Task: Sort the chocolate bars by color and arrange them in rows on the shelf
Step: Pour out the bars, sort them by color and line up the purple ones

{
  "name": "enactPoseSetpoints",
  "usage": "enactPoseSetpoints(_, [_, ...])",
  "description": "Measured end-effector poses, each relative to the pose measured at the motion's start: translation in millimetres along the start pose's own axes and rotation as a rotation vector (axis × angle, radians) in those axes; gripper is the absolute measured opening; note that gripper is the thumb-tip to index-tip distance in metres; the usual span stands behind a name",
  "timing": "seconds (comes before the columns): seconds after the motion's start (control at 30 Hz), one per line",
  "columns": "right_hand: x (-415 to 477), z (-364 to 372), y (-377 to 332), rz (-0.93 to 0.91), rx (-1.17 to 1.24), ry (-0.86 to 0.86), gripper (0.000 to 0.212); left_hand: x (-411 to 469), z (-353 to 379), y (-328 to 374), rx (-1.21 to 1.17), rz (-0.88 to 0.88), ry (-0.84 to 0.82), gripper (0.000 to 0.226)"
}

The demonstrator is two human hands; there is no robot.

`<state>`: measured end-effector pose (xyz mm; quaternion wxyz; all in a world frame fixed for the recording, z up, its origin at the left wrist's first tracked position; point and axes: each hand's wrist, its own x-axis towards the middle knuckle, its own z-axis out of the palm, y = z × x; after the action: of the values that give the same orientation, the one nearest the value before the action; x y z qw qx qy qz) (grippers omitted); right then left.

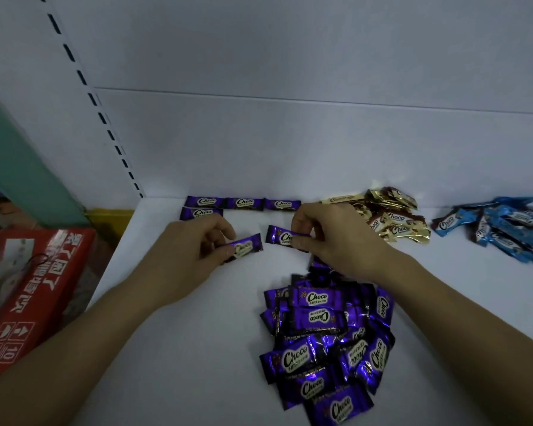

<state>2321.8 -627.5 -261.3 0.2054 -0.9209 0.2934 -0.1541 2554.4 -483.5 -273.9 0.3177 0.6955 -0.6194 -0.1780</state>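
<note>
My right hand (330, 238) covers half of the purple bar (282, 236) its fingers (302, 221) pinch; the blue pile (499, 229) runs off the right edge. My left hand (197, 247), thumb and fingers curled, pinches a second bar (245, 245) over the white shelf (166, 333), before the back row (243, 203).

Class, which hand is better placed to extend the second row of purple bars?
Probably left hand: its purple foil chocolate bar is nearest the gap beside that row's lone bar; right hand is farther.

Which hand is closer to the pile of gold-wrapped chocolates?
The right. The right hand, pinching a purple bar, is just left of the gold pile; the left hand, holding another purple bar, is farther left.
</note>
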Motion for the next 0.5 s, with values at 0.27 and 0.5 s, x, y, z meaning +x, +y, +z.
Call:
enactPoseSetpoints(0.27, [-2, 8, -1, -0.083, -0.076, 0.083, 0.011, 8, 3, -13, 0.238, 0.158, 0.148, 0.017])
enactPoseSetpoints(0.5, [3, 17, 2, -0.043, -0.101, 0.157, 0.011, 17, 15, -14, 0.376, 0.229, 0.18, 0.013])
